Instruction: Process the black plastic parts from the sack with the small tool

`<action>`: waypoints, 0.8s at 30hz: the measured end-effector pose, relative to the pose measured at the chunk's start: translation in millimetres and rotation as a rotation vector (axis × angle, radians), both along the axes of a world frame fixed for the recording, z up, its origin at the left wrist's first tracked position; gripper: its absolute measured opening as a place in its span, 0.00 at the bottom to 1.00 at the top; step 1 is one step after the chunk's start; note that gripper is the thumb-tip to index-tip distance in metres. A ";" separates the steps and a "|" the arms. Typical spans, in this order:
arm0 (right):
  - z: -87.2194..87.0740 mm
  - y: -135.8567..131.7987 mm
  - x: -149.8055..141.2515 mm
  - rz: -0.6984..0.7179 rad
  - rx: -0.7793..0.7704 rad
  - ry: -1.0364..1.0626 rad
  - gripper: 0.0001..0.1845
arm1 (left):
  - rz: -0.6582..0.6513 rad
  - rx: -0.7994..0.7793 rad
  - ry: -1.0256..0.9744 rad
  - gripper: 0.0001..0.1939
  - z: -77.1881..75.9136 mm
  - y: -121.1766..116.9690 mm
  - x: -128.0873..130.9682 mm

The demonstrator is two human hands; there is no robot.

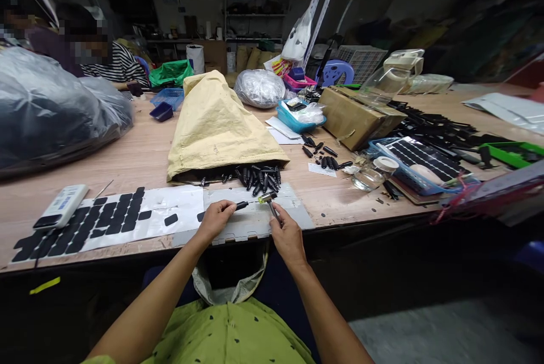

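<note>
My left hand (217, 219) is closed on a slim black cylindrical piece (242, 206) with a thin metal shaft, pointing right above a grey board (297, 205). In my right hand (288, 236) is a small hammer (268, 198) with a yellowish-green tip on its head. The hammer's head is close to the end of the thin shaft; whether they touch I cannot tell. Just beyond lies a pile of similar black pieces (262, 177) at the mouth of a cream cloth sack (225, 120). Left of my left hand, a white sheet (164, 205) carries black rounded patches (114, 214).
A white box-shaped device (62, 206) stands at the left. To the right are a cardboard box (355, 114), a clear jar (369, 177) and a blue basket (429, 174). A large plastic bag (46, 109) lies far left, near a person in a striped top (127, 63).
</note>
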State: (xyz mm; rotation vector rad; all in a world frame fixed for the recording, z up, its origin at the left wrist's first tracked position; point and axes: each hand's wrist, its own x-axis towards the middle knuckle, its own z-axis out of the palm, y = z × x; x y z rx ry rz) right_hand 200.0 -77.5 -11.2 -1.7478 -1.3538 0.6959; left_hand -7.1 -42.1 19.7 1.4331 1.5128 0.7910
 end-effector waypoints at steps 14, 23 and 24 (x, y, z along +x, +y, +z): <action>8.1 -15.6 -17.1 0.123 0.139 -0.189 0.24 | -0.048 0.354 0.375 0.09 -30.4 -2.3 1.1; 13.5 -18.0 -34.7 0.173 0.234 -0.292 0.24 | -0.039 0.312 0.357 0.08 -26.4 -2.5 2.4; 15.1 -18.6 -36.1 0.174 0.240 -0.308 0.24 | -0.041 0.312 0.356 0.08 -26.3 -2.6 2.4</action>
